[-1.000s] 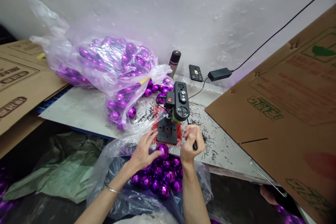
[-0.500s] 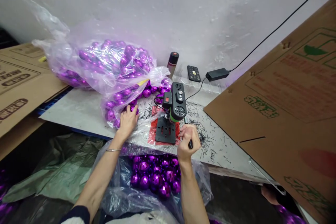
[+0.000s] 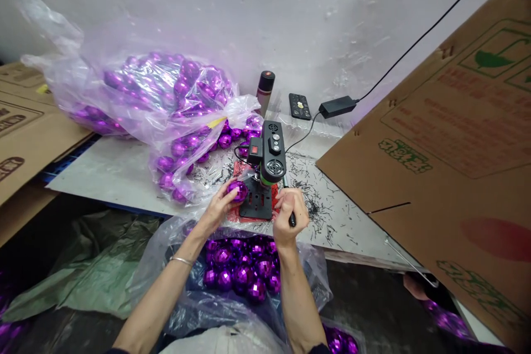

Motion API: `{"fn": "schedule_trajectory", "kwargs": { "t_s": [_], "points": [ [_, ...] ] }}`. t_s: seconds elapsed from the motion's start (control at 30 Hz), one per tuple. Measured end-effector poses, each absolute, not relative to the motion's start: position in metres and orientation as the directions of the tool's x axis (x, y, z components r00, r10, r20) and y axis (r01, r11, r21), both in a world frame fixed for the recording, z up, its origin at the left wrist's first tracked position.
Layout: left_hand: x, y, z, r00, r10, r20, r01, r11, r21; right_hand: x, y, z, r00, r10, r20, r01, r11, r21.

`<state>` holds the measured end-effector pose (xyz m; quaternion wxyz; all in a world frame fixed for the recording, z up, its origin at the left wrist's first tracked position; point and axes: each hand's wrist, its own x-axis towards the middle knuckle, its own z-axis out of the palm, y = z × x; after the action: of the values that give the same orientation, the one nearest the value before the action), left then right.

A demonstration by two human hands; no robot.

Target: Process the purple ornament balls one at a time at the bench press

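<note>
Shiny purple faceted ball is in the left hand, its fingers curled round the near-left side, at the left edge of a flat black slotted base plate; whether ball and plate touch, I cannot tell. The right hand is closed in a fist round the black-gripped lever beside a black upright machine head with round vents.

To steady the ball well, a light hold from the outer side seems best, with fingertips clear of the space beneath the head. The mirrored facets look slick and probably scuff easily, so an even hold should serve better than a hard pinch. The fist on the lever would do best to stay quiet while the other fingers are close to the plate. Loose clear plastic film lies just left of the plate and could snag; it is worth holding aside. Thin black scraps litter the grey-white tabletop to the right, and any under the ball might make it rock.
</note>
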<state>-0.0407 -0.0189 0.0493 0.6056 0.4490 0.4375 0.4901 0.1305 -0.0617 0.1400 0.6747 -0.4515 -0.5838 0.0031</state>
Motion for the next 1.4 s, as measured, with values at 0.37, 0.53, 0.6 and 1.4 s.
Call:
{"fn": "schedule_trajectory", "kwargs": {
  "t_s": [0.37, 0.53, 0.6, 1.4],
  "points": [
    [-0.011, -0.011, 0.022, 0.196, 0.942, 0.271, 0.451, -0.332, 0.829, 0.132, -0.063, 0.136, 0.303, 0.545, 0.782, 0.53, 0.586, -0.613],
    [-0.002, -0.009, 0.027, 0.271, 0.892, 0.363, 0.511, -0.453, 0.73, 0.133, -0.064, 0.136, 0.302, 0.558, 0.773, 0.533, 0.573, -0.622],
    [0.004, -0.008, 0.025, 0.258, 0.893, 0.369, 0.518, -0.45, 0.728, 0.133, -0.064, 0.137, 0.299, 0.552, 0.778, 0.533, 0.58, -0.616],
    [0.013, -0.01, 0.004, 0.181, 0.9, 0.396, 0.497, -0.431, 0.753, 0.135, -0.054, 0.081, 0.302, 0.409, 0.861, 0.619, 0.603, -0.504]
  ]
}}
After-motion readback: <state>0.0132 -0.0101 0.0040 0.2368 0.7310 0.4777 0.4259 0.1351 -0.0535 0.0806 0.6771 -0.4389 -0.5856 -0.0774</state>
